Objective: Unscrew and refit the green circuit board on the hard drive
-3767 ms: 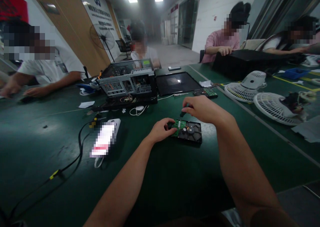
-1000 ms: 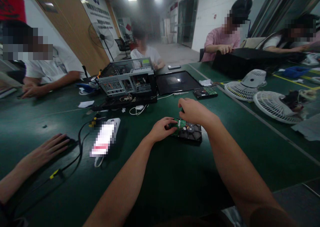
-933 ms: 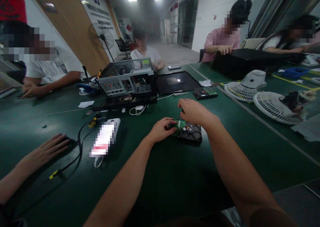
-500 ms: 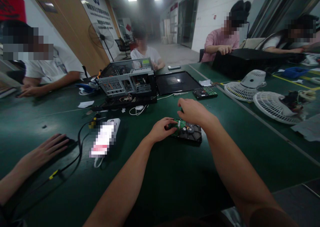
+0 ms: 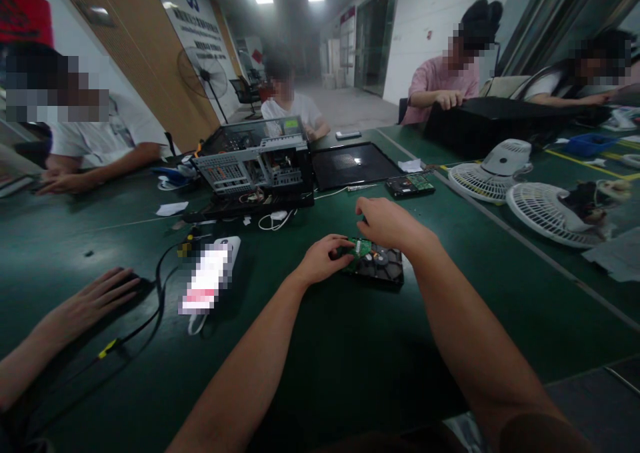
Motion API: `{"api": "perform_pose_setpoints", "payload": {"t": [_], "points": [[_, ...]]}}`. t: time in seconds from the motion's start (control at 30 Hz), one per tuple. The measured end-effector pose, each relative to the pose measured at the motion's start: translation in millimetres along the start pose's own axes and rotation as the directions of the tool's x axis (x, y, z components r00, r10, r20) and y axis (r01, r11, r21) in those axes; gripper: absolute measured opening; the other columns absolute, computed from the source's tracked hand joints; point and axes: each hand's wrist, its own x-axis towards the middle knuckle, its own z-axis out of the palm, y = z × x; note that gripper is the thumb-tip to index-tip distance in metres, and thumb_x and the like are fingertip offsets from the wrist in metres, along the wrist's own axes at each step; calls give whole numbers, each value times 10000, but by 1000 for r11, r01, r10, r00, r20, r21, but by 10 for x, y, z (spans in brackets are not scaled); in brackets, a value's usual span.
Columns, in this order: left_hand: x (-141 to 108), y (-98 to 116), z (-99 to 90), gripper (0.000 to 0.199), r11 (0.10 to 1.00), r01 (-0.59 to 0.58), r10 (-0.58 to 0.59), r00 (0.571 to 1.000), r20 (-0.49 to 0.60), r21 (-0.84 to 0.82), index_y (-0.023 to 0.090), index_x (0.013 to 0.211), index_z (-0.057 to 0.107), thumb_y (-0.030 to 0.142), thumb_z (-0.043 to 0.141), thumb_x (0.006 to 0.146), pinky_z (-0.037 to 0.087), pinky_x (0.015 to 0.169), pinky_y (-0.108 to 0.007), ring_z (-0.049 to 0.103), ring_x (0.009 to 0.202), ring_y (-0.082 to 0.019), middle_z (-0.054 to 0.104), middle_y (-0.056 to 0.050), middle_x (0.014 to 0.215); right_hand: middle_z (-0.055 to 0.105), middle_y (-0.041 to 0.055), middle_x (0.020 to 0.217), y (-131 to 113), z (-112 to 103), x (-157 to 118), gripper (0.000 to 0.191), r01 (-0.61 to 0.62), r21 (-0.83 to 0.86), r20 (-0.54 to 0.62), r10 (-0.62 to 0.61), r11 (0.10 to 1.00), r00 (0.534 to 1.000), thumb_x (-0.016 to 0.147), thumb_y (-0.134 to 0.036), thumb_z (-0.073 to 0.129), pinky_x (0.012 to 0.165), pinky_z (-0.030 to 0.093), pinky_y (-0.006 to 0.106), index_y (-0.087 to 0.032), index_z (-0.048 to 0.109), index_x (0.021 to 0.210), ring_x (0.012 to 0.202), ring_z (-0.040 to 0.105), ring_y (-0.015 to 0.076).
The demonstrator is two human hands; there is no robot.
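Head view, looking over a dark green tabletop [image 5: 345, 360]. Black rectangular hard drive [image 5: 376, 266] lies flat on it, in front of the wearer, a green circuit board [image 5: 361, 246] showing across its left part and a round silvery hub at mid-body.

Left hand [image 5: 323, 260]: closed on the drive's left end, thumb to the near side, fingers to the far side, fingertips by the green board. Right hand [image 5: 384, 221]: raised over the drive's far edge, wrist bent, fingers curled in and pointing down. Its palm side is turned from view; cannot tell whether anything is gripped there.

Beyond the right hand: a second black hard drive with a green board [image 5: 411, 185], flat, well apart from the first. Next to it, farther left, a flat glossy black panel [image 5: 355, 163]; beside that, an opened grey metal computer case [image 5: 255, 166]. A thin white cable [image 5: 275, 223] loops at the case's near side.

Left of the wearer's arms: a white phone [image 5: 213, 276], screen blurred out, and a black cord with a yellow tag [image 5: 111, 348]. A co-worker's hand [image 5: 100, 293] rests palm down near the cord, over a dark object too dim to name.

Right side: two white plastic fan grilles [image 5: 483, 181]. Across the table, a person in a pink top [image 5: 429, 80] rests a hand on a large black box [image 5: 500, 123].
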Motion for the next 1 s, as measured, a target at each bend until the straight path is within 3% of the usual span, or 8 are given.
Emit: {"api": "perform_pose_setpoints", "payload": {"t": [0.3,0.53,0.8,1.0], "points": [[-2,-16,16,330,1000,-8,8,1000,-19,-2,289,1201,722,368,708,880,518,755,-318,580,722,-119,624,-52,1341,690,145,1124,32,-15,-10,378,137,68,-31,-135,988,990,796,-103,534,799,424,339,-151,611,1163,1005,629,250],[-3,-1,-5,339,1000,7,-7,1000,2,-9,287,1206,721,376,702,880,520,744,-319,579,719,-120,612,-58,1364,720,134,976,44,-31,1,230,40,37,-12,-39,999,999,893,-282,559,735,410,349,-162,636,1074,891,646,258],[-5,21,-16,340,1000,19,-19,1000,-2,-12,282,1204,727,365,708,875,530,771,-327,590,727,-124,622,-63,1352,691,130,1099,82,-14,0,297,124,38,-9,-123,992,992,804,-140,563,796,429,320,-165,613,1096,990,633,244],[-4,-6,0,344,1000,-2,2,1000,-3,-16,292,1216,719,381,699,884,519,747,-314,584,722,-118,620,-55,1345,711,126,1013,58,-40,3,227,73,47,-15,-73,996,997,899,-295,588,771,427,343,-164,615,1082,940,647,263]]}}
